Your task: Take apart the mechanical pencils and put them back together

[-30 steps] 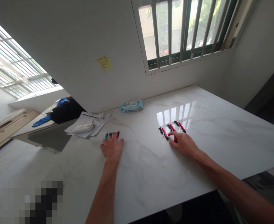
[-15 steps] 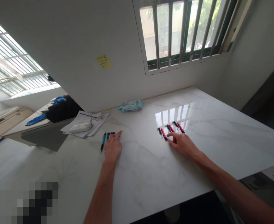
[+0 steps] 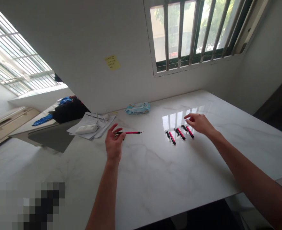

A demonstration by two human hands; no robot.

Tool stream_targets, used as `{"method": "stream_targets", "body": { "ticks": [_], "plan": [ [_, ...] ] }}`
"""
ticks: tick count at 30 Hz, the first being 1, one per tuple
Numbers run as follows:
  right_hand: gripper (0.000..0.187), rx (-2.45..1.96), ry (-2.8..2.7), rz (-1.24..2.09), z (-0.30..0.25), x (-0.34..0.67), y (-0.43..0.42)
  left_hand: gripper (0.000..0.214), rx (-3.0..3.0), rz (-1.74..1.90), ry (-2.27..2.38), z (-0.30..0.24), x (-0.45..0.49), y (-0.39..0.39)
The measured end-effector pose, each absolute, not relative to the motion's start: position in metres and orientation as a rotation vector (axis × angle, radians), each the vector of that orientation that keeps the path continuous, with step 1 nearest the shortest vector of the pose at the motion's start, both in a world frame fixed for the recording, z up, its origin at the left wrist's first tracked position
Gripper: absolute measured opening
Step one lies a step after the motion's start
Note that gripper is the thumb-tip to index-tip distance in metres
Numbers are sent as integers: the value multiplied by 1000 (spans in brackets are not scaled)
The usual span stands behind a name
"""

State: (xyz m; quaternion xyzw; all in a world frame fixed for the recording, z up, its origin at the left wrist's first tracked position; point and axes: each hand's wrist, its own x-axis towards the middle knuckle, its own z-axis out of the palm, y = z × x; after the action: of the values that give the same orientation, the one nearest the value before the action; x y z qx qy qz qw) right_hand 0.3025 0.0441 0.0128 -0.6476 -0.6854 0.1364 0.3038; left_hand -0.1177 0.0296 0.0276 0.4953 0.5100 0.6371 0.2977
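White marble-look counter (image 3: 155,172), left hand (image 3: 113,145) pinching a slim pink-and-black pen (image 3: 129,132) level above it, right hand (image 3: 199,123) loosely spread over a row of matching pens (image 3: 179,134), pale blue wipes pack (image 3: 137,108) and paper stack (image 3: 95,127) behind, yellow sticky note (image 3: 112,62) on the wall, writing unreadable

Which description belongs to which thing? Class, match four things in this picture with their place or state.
Things:
1. left hand
2. right hand
3. sticky note
4. wipes pack

Descriptions:
A. stuck on the wall
B. holds a pink pen
C. lies on the table, close to the wall
D. open, by the row of pink pens

Pairs: 1-B, 2-D, 3-A, 4-C.
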Motion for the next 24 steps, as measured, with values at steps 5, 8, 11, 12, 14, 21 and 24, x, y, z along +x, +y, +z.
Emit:
{"method": "stream_targets", "body": {
  "ticks": [5,8,11,12,14,21,24],
  "plan": [
    [28,-1758,-1781,446,-21,327,61,54,965,1592,1064,24,-108,27],
    [30,-1705,-1766,466,-25,321,56,47,974,1490,1027,22,-95,23],
    [30,-1609,-1731,508,-13,299,47,50,1001,1431,1012,19,-77,18],
    [31,-1561,-1740,552,-6,289,43,51,1022,1425,1019,18,-71,17],
    [35,-1457,-1795,670,8,264,34,47,1118,1399,1080,15,-61,14],
    [62,-1356,-1909,702,35,184,19,20,1853,1224,1423,13,-44,-1],
    [64,-1343,-1933,749,25,164,21,16,2008,1140,1423,15,-42,-5]
  ]
}}
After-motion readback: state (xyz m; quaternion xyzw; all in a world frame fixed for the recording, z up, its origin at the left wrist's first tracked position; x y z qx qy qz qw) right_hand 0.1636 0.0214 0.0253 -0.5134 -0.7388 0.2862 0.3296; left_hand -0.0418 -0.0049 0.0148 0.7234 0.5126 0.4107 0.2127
